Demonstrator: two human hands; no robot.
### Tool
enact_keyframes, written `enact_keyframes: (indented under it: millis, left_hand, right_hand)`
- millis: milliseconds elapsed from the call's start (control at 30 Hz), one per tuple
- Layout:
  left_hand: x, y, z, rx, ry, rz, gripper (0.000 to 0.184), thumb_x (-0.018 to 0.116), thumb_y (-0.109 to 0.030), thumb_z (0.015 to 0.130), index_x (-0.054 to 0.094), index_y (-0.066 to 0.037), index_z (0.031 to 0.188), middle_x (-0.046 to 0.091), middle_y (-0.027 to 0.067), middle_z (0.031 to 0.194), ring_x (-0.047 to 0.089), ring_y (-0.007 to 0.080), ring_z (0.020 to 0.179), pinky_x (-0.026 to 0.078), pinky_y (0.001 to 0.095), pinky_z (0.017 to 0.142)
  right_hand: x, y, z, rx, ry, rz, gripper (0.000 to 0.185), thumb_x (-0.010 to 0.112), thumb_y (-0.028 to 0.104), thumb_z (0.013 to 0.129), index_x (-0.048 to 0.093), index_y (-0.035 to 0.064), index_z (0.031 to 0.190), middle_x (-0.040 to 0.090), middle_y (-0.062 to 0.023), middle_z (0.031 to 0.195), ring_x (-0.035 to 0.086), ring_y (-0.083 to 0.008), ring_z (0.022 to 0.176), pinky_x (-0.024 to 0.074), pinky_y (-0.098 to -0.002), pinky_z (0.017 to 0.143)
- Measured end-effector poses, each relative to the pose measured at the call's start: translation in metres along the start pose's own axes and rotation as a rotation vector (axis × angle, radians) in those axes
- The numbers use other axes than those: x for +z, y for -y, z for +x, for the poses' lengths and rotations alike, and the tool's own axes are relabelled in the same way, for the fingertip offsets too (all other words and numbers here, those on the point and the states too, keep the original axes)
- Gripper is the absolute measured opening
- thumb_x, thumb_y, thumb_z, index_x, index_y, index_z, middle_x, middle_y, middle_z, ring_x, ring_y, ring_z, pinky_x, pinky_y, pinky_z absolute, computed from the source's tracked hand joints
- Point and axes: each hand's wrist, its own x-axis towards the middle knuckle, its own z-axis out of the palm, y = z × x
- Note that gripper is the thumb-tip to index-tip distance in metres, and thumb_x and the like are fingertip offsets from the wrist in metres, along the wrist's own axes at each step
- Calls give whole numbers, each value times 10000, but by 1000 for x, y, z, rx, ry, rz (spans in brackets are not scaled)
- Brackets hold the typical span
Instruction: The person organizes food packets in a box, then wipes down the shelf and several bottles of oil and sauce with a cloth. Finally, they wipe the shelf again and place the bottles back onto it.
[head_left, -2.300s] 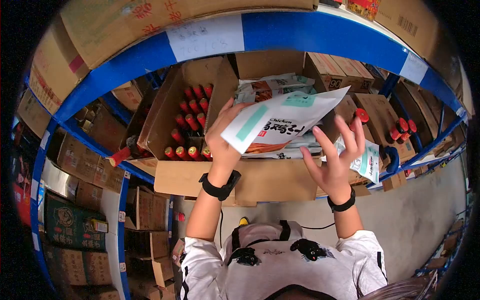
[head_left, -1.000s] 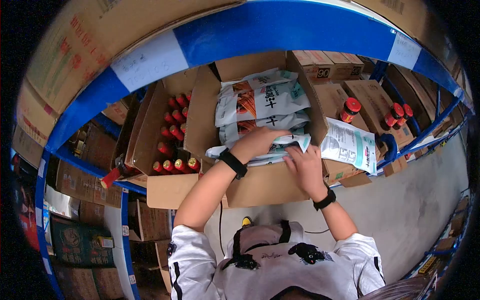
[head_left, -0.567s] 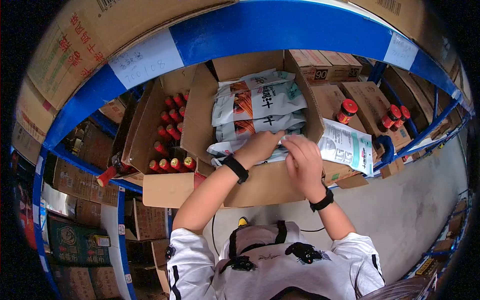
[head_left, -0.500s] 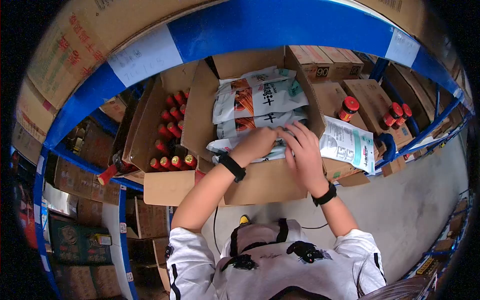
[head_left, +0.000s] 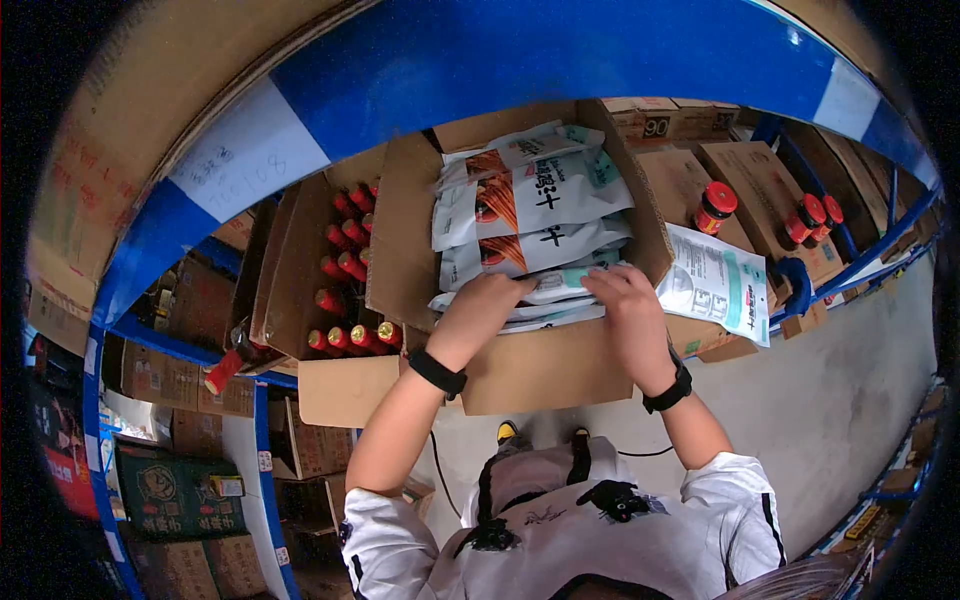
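An open cardboard box [head_left: 548, 378] stands on the shelf, holding several white packets [head_left: 549, 191] with orange pictures and dark lettering. At the box's near side, my left hand [head_left: 483, 312] has its fingers closed on the left part of a narrow folded packet [head_left: 562, 284]. The fingers of my right hand [head_left: 632, 318] press on the same packet's right end. More packets lie under it, partly hidden by my hands. Outside the box on the right lies another white packet [head_left: 715, 283], apart from my right hand.
Left of the packets, a box [head_left: 344, 391] holds several red-capped bottles [head_left: 345, 237]. Red-lidded jars [head_left: 716, 207] stand on closed cartons [head_left: 768, 195] at the right. A blue shelf beam [head_left: 560, 65] crosses above. Grey floor [head_left: 800, 390] shows at the lower right.
The packet earlier held up over the box is no longer raised. Both hands came down to the box's near side, then moved apart along the folded packet. The view has shifted slightly.
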Motion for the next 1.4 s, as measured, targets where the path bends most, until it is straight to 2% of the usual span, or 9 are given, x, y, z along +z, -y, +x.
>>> enact_keyframes:
  millis: [100,400,533,700,800,967,1100,1267,1400]
  left_hand:
    - [9,6,8,28,-87,-1,283,467,-53,781,606,-74,1027,572,171,676,598,316,703,471,387,616]
    - [24,-4,-11,-106,45,7,435,452,-32,788,525,-111,1210,616,190,826,617,309,798,492,397,713]
    - [31,3,-6,-90,-94,-119,413,436,-18,787,557,-106,1172,616,204,857,606,341,808,485,396,718]
    - [35,12,-2,-64,-188,-258,386,414,-6,793,580,-101,1128,619,191,906,594,359,833,473,408,735]
    - [5,-11,-10,-343,84,-116,427,575,-273,804,513,-117,1197,616,207,949,597,350,886,480,451,726]
    - [22,1,-30,-358,111,-48,747,608,-552,708,405,-109,1274,555,220,1095,562,402,963,430,540,794]
    - [30,-3,-33,-332,36,198,842,575,-617,686,333,-117,1319,473,222,1212,472,444,1078,373,537,888]
    - [22,0,-35,-369,90,67,753,559,-560,749,334,-124,1320,441,197,1276,465,408,1109,345,522,921]
    - [-5,-24,-13,-442,204,131,706,588,-523,746,389,-85,1263,474,205,1216,532,389,1011,436,468,816]
  right_hand:
    - [0,-6,13,71,52,-6,424,504,-122,593,629,14,974,610,-135,1014,530,-324,992,398,-427,944]
    - [3,1,1,127,186,-82,384,499,-77,659,620,12,1012,578,-152,1121,516,-324,1064,394,-415,955]
    - [4,-1,-9,56,134,-100,394,509,-55,694,588,13,1074,537,-165,1189,492,-345,1103,377,-421,971]
    - [12,3,-6,114,86,-90,345,556,155,816,549,16,1131,521,-159,1211,458,-368,1130,346,-453,975]
    - [9,7,-14,72,68,-189,371,565,240,830,553,27,1133,529,-148,1201,444,-347,1148,341,-477,962]
    - [24,6,-14,31,-30,-250,491,518,441,821,587,36,1089,525,-128,1201,402,-324,1181,280,-514,987]
    - [19,1,-14,27,-55,-266,430,546,383,825,591,40,1080,532,-126,1190,414,-307,1175,294,-492,987]
    - [-14,-16,-68,33,-313,247,296,591,83,702,600,41,995,555,-96,1148,444,-261,1144,334,-413,967]
    - [-23,-74,-102,509,-343,-97,428,550,14,619,575,55,1045,542,-91,1166,431,-261,1168,307,-382,966]
